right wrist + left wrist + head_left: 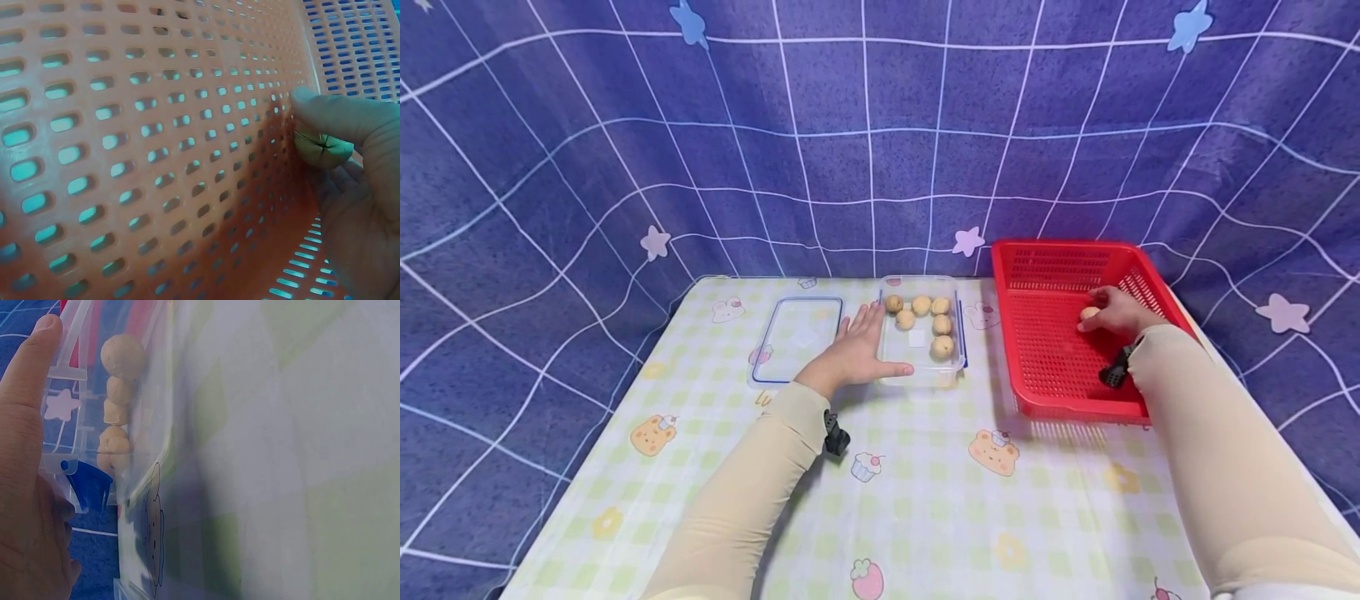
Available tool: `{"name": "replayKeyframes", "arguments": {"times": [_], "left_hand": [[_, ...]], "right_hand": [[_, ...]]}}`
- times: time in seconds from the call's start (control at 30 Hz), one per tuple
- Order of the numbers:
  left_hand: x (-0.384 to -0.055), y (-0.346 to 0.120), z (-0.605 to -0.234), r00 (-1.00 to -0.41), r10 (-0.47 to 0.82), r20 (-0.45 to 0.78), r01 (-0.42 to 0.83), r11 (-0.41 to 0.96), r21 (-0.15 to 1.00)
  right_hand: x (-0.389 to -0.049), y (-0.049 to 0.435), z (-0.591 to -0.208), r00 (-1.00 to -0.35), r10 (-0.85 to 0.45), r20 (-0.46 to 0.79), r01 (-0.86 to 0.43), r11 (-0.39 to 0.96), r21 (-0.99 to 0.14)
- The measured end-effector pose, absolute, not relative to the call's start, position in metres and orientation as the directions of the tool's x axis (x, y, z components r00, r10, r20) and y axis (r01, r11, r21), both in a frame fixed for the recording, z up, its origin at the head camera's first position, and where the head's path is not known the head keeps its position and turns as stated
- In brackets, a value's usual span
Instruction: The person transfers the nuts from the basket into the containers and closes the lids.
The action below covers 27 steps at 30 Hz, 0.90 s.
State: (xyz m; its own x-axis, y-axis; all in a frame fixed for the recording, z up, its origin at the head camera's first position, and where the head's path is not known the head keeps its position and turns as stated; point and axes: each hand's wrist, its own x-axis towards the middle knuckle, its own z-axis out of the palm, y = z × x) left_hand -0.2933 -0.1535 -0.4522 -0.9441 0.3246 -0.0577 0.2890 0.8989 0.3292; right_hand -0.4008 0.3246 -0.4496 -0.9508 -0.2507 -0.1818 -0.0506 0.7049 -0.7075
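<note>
My left hand [855,352], its fingers straight and thumb spread, rests against the left side of a clear plastic box [898,354]. Several small round tan balls [942,347] lie in that box, mostly along its back and right side. A blue latch [92,487] hangs from the box near my palm in the left wrist view. Inside the red basket [1026,367], my right hand [1123,317] pinches one tan ball [322,150] between thumb and fingers. A star-shaped crease marks this ball; its exact kind is unclear.
Left of the box lies a clear lid [797,333] with a blue seal. The table's checked cloth [925,508] carries printed animals and fruit. Behind the table hangs a blue curtain [910,167] with white grid lines. The basket's walls stand higher than the box.
</note>
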Motion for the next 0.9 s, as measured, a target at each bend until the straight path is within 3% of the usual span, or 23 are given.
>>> {"name": "replayKeyframes", "arguments": {"times": [0.57, 0.9], "left_hand": [[-0.2912, -0.1534, -0.4507, -0.944, 0.325, -0.056, 0.290, 0.900, 0.326], [-0.2906, -0.1523, -0.4496, -0.945, 0.323, -0.052, 0.291, 0.902, 0.318]], "right_hand": [[-0.4035, 0.3263, -0.4490, -0.963, -0.249, -0.108, -0.121, 0.751, -0.650], [-0.3994, 0.3235, -0.4430, -0.973, -0.207, -0.101, -0.075, 0.700, -0.710]]}}
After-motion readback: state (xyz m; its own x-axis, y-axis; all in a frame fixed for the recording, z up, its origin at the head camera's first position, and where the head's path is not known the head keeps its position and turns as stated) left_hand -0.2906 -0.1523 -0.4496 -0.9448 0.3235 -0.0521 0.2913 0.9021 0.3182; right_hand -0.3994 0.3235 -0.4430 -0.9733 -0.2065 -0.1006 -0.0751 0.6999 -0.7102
